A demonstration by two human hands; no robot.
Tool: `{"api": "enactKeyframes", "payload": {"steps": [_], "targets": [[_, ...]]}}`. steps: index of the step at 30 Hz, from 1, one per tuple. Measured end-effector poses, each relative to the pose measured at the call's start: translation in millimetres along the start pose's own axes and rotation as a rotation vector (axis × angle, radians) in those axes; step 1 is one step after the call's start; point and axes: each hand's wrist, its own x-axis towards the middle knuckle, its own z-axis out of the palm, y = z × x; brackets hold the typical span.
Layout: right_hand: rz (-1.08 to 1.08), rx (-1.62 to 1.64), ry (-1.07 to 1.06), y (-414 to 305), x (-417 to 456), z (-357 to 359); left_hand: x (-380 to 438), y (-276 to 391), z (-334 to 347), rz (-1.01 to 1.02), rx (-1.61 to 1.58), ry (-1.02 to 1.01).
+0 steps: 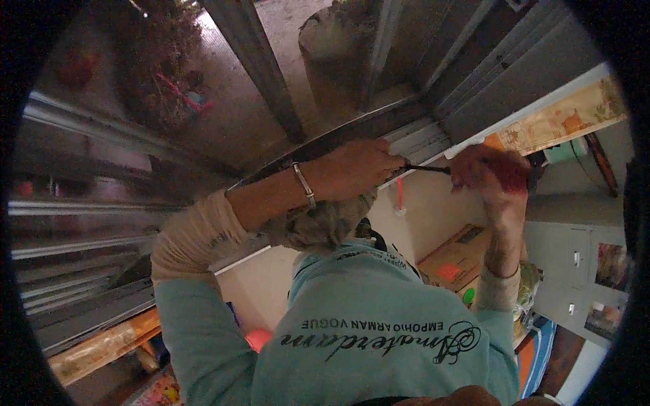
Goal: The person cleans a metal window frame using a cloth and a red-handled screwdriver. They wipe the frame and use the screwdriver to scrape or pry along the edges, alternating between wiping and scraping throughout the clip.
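Observation:
My left hand [363, 165], with a metal bracelet on its wrist, is closed at one end of a thin dark rod [429, 168]. My right hand [490, 170], blurred, is closed around the rod's other end; whether it has a handle is hidden. Both hands are over the sill of a metal-framed window, near the corner of its sliding track [419, 139]. A crumpled grey-brown cloth [325, 223] lies or hangs below my left wrist; what holds it is unclear.
Window bars [264, 61] and glass stretch across the top. Patterned trim [563, 122] runs right of the frame. A red strip [399, 193] is on the wall below. A cardboard box [452, 254] stands lower right, beside a pale cabinet [558, 259].

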Motion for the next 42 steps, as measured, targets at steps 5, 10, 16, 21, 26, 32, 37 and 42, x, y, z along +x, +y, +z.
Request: {"api": "enactKeyframes", "payload": {"steps": [5,10,16,21,26,32,37,42], "targets": [[-0.294,-0.331,-0.055,-0.8,-30.0,11.1,19.5,-13.5,12.8,0.131,0.121,0.075],[-0.125,-0.472,0.147,59.1,-34.6,-8.4,62.8,-18.0,35.3,0.229,0.249,0.257],[-0.153,-0.682,0.067,15.6,-13.6,-12.6,90.8,-23.2,51.5,0.184,0.216,0.272],[-0.146,-0.517,0.086,19.7,-17.0,-20.3,80.1,-21.1,41.8,0.218,0.179,0.252],[-0.074,-0.141,0.142,20.6,-22.4,-30.9,57.1,0.5,14.6,0.078,0.068,0.112],[-0.152,-0.239,0.291,-1.3,-27.9,-28.0,65.8,-5.7,22.5,0.036,-0.148,0.290],[-0.232,-0.222,0.316,-4.7,-37.7,-30.6,107.7,-5.1,28.0,0.026,-0.052,0.326],[-0.234,-0.281,0.262,-5.3,-38.1,-29.7,107.3,-8.0,18.1,0.119,0.319,0.089]]}}
